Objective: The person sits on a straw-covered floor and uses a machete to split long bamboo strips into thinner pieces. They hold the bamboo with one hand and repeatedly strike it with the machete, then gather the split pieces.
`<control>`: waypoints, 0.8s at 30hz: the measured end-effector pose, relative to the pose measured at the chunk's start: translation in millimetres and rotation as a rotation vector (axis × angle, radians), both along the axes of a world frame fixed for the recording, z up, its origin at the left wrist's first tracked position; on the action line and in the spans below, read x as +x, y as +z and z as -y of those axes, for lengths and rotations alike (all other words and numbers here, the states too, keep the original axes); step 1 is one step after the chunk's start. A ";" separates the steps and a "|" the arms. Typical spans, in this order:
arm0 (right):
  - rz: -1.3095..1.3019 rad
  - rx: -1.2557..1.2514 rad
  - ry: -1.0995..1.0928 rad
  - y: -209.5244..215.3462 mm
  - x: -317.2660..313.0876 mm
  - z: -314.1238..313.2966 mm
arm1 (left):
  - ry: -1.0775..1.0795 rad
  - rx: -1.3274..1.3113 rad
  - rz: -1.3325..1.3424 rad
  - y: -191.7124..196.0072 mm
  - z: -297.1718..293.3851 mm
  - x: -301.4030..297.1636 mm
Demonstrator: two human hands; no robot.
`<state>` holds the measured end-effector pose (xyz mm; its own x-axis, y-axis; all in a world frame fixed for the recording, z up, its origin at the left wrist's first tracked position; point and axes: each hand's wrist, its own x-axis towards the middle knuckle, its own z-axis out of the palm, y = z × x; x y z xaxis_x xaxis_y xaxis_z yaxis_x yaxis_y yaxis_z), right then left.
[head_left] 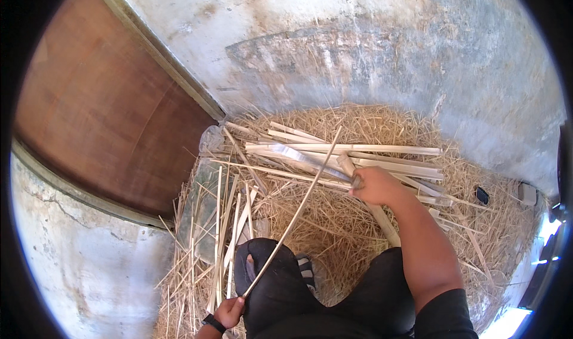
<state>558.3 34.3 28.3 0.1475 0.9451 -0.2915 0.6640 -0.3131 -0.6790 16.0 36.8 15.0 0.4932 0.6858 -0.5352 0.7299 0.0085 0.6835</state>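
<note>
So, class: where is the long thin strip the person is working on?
In the head view, the long thin strip runs diagonally from the left hand at bottom, over the knee, up past the right hand.

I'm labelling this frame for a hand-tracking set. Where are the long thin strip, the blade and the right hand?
long thin strip (pixel 295 210), head view, middle of its length.
blade (pixel 307 160), head view, flat of the metal.
right hand (pixel 377 186), head view, back of the hand.
</note>
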 end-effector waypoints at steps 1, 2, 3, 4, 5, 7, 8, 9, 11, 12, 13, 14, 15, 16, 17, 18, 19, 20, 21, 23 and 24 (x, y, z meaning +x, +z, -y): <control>0.000 0.015 -0.067 -6.3 3.4 -2.0 | 0.004 -0.008 -0.016 2.2 -0.7 1.6; -0.008 0.026 -0.134 -6.1 3.3 -3.5 | 0.007 -0.020 -0.039 4.4 -2.3 3.1; -0.003 0.051 -0.024 -7.0 -2.2 -2.4 | -0.016 -0.006 -0.028 6.1 -3.7 4.4; 0.001 0.076 0.087 -8.4 -13.3 -0.7 | -0.038 0.008 -0.017 7.6 -5.0 5.7; 0.006 0.097 0.199 -2.8 -23.2 0.3 | -0.060 0.018 -0.004 7.3 -5.1 6.2; 0.046 -0.034 0.388 19.8 -39.8 2.8 | -0.025 -0.036 -0.015 2.1 -4.9 -0.1; 0.071 -0.100 0.481 27.9 -42.7 4.3 | -0.011 -0.061 -0.015 3.0 -4.7 1.4; 0.049 -0.093 0.401 23.6 -35.7 4.7 | -0.012 -0.049 -0.011 4.7 -3.6 2.6; 0.010 -0.069 0.251 4.8 -7.8 4.1 | -0.006 -0.014 -0.001 9.8 -0.3 8.0; 0.014 -0.045 0.136 -2.7 3.1 4.2 | -0.001 -0.023 -0.018 9.9 -0.3 8.5; 0.019 -0.021 0.020 -10.0 13.1 4.1 | 0.003 -0.032 -0.034 10.3 -1.2 7.7; 0.018 0.007 -0.097 -6.6 14.6 2.5 | 0.007 -0.038 -0.056 11.2 -3.4 6.1; 0.025 0.000 -0.022 -5.1 9.7 2.5 | 0.039 -0.049 -0.054 6.2 -2.7 3.4; 0.032 -0.006 0.052 -4.7 -1.4 3.4 | 0.029 -0.039 -0.045 5.4 -3.5 2.1; 0.037 -0.015 0.126 -0.3 -15.3 3.9 | 0.019 -0.032 -0.037 6.2 -3.2 3.2; 0.047 -0.028 0.255 5.3 -32.2 3.8 | 0.008 -0.028 -0.029 5.7 -2.2 4.0; 0.050 -0.041 0.382 9.8 -51.5 3.3 | 0.021 -0.043 -0.018 2.6 -1.2 2.4; 0.051 -0.050 0.511 11.5 -62.6 2.5 | 0.036 -0.054 -0.009 1.1 -1.1 0.3; 0.033 -0.024 0.493 9.5 -61.2 2.5 | 0.052 -0.066 -0.001 0.8 -0.4 -2.3; 0.008 0.029 0.458 6.6 -43.9 1.6 | 0.006 -0.012 0.007 4.3 2.1 -0.5; 0.000 0.010 0.279 1.4 -25.0 2.5 | -0.020 0.016 0.024 4.8 1.9 4.2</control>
